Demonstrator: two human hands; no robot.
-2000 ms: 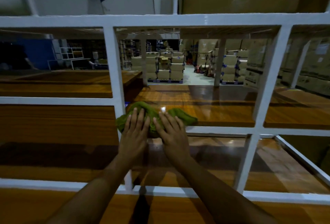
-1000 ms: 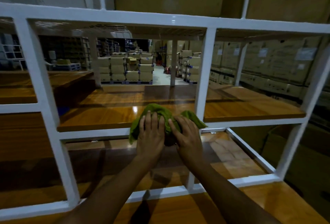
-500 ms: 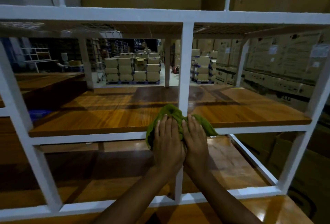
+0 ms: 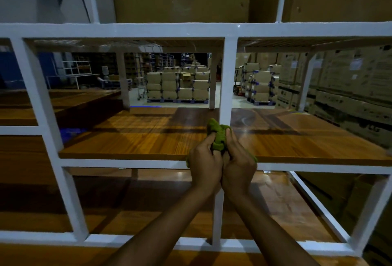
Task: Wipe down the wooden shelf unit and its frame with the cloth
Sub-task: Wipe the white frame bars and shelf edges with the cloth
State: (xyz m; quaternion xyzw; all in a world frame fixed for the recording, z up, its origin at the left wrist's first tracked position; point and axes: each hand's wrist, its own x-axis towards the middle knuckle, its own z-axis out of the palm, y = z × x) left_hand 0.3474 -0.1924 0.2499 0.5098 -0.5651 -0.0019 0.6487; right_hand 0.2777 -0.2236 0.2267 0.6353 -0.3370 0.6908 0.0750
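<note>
A green cloth (image 4: 218, 136) is bunched between both hands at the front edge of the middle wooden shelf board (image 4: 137, 136). My left hand (image 4: 204, 164) grips its left side and my right hand (image 4: 238, 164) its right side, the palms pressed together. The cloth sits at the foot of a white upright post (image 4: 228, 79) of the white metal frame (image 4: 127, 162). Part of the cloth is hidden behind my fingers. A lower wooden board (image 4: 148, 202) lies beneath.
The frame's top rail (image 4: 148, 29) runs across above. Through the shelf I see stacked cardboard boxes on pallets (image 4: 178, 87), a wall of large cartons at right (image 4: 350, 87) and a dark wooden surface at left (image 4: 19, 159).
Both hands slid the cloth rightward along the shelf's front edge to the upright post, then went from lying flat on it to gathering it into a bunch.
</note>
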